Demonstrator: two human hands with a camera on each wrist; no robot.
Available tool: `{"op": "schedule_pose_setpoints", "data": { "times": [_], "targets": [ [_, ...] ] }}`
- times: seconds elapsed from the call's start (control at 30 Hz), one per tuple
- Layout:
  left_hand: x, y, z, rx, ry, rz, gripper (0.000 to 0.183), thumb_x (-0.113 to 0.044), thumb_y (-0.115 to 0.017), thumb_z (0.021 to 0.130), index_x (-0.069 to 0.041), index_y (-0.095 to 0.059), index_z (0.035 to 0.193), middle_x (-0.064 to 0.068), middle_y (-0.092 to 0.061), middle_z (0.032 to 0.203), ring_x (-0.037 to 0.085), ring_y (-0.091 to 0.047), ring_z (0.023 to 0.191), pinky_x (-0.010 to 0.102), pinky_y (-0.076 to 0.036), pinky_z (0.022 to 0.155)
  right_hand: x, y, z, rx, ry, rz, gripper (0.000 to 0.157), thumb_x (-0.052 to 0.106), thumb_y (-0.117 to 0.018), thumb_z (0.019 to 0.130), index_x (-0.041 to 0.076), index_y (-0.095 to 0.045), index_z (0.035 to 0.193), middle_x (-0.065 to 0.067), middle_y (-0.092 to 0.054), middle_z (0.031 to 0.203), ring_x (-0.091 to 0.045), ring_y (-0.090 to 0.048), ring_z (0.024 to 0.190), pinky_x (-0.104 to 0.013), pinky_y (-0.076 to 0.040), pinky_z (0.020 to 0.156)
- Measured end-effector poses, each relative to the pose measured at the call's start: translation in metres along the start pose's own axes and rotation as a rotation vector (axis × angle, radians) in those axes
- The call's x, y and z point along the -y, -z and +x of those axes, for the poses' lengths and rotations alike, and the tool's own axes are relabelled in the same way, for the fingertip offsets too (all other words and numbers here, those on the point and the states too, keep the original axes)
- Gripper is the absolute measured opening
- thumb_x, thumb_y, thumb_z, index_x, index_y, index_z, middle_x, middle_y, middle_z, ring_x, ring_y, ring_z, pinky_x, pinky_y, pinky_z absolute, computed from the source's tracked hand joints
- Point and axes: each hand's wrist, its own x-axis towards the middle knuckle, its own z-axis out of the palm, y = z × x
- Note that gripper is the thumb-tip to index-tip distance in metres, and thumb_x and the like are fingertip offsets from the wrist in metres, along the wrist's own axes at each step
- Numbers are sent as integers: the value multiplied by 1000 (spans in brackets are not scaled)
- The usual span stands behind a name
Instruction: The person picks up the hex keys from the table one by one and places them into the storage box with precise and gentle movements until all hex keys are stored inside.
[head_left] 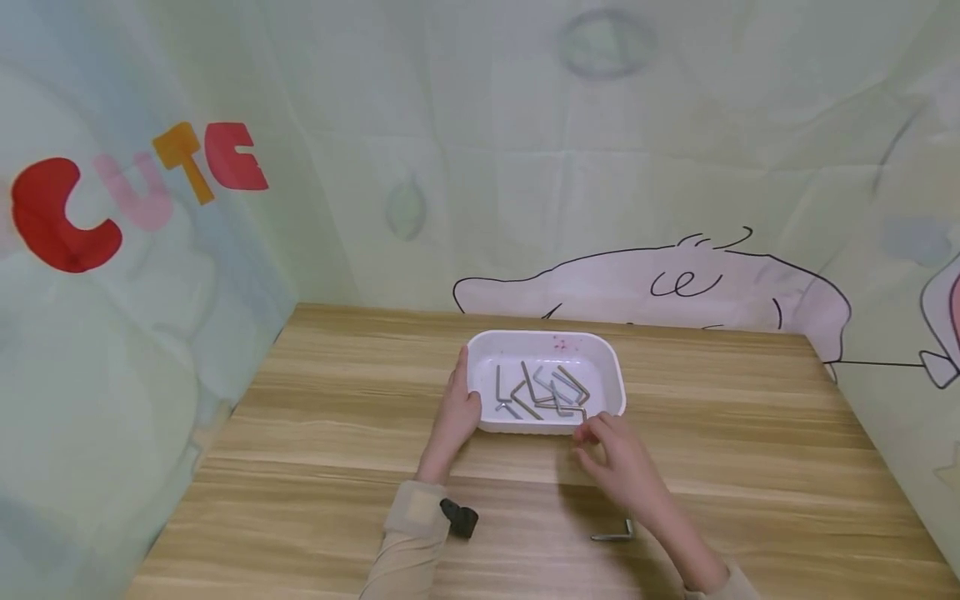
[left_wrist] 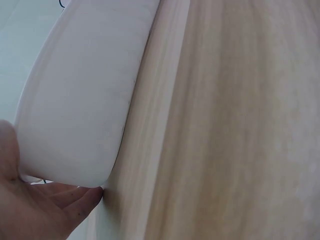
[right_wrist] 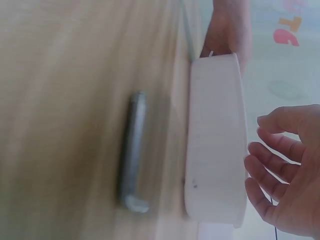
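Note:
A white plastic tray (head_left: 546,427) holds several L-shaped hex keys (head_left: 528,387), some silver and some duller brownish, lying crossed over one another. My left hand (head_left: 457,408) grips the tray's left end, thumb toward the near corner and fingers along the side; in the left wrist view the hand (left_wrist: 45,207) wraps that end. Over the near right corner of the rim is my right hand (head_left: 618,458). Seen from the right wrist, the right hand (right_wrist: 285,165) has loosely bent, spread fingers with nothing between them. A single silver hex key (head_left: 615,534) lies on the table below the right hand.
The wood-grain table (head_left: 337,400) runs back to a printed cloth backdrop (head_left: 360,167) with cartoon drawings and coloured letters, which also hangs along both sides. A small black device (head_left: 460,518) sits at the left cuff.

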Motion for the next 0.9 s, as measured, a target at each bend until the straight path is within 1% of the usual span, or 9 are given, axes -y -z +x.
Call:
{"op": "schedule_pose_setpoints", "data": {
  "times": [0.13, 0.27, 0.33, 0.57, 0.67, 0.77, 0.83, 0.9],
  "targets": [
    [-1, -1, 0, 5, 2, -3, 75, 2, -37, 88, -13, -10, 156, 18, -20, 160, 36, -23, 146, 50, -21, 120, -4, 0, -13, -21, 86, -19, 24, 2, -78, 69, 15, -63, 82, 7, -59, 80, -8, -57, 78, -27, -51, 72],
    [0, -1, 1, 5, 8, 0, 75, 2, -37, 88, -14, -9, 156, 16, -18, 160, 35, -21, 147, 49, -19, 121, -6, 0, -25, -19, 122, -38, 25, 4, -79, 68, 16, -62, 81, 9, -57, 81, -5, -54, 77, -24, -51, 70],
    [0, -2, 1, 4, 11, 8, 75, 2, -37, 89, -15, -9, 156, 16, -18, 161, 35, -21, 147, 49, -19, 121, -7, -1, -30, -4, 116, -40, 26, 5, -80, 67, 17, -62, 82, 10, -57, 81, -3, -54, 78, -23, -51, 70],
    [-1, -2, 1, 14, 14, 3, 74, 1, -37, 89, -15, -10, 156, 15, -18, 161, 34, -21, 147, 49, -20, 121, -11, -2, -48, 66, 48, -49, 28, 9, -82, 67, 23, -62, 82, 17, -54, 81, 0, -50, 81, -24, -48, 73],
    [0, -1, 1, 12, 1, 8, 74, 1, -37, 88, -14, -10, 156, 16, -18, 160, 35, -22, 147, 49, -20, 121, -15, -3, -54, 83, 51, -53, 28, 10, -81, 67, 23, -62, 82, 19, -53, 80, 0, -49, 80, -24, -46, 71],
    [0, -1, 1, 8, -12, 11, 74, 1, -37, 89, -13, -10, 156, 18, -20, 160, 36, -23, 146, 50, -21, 120, -19, -2, -60, 117, 55, -53, 26, 14, -81, 69, 25, -62, 82, 20, -53, 80, 1, -46, 79, -23, -43, 69],
    [-1, 0, 0, 9, -7, 13, 74, 1, -37, 89, -14, -10, 156, 18, -20, 160, 36, -23, 146, 50, -22, 120, -20, 0, -64, 145, 56, -53, 24, 17, -81, 70, 26, -61, 82, 21, -52, 80, 2, -44, 78, -22, -41, 68],
    [-1, 0, 0, 8, -1, 11, 74, 1, -37, 89, -14, -10, 156, 17, -20, 160, 35, -23, 146, 49, -21, 120, -21, 1, -66, 162, 77, -59, 24, 20, -81, 70, 27, -61, 82, 22, -51, 81, 3, -41, 77, -20, -39, 67]
  ]
}}
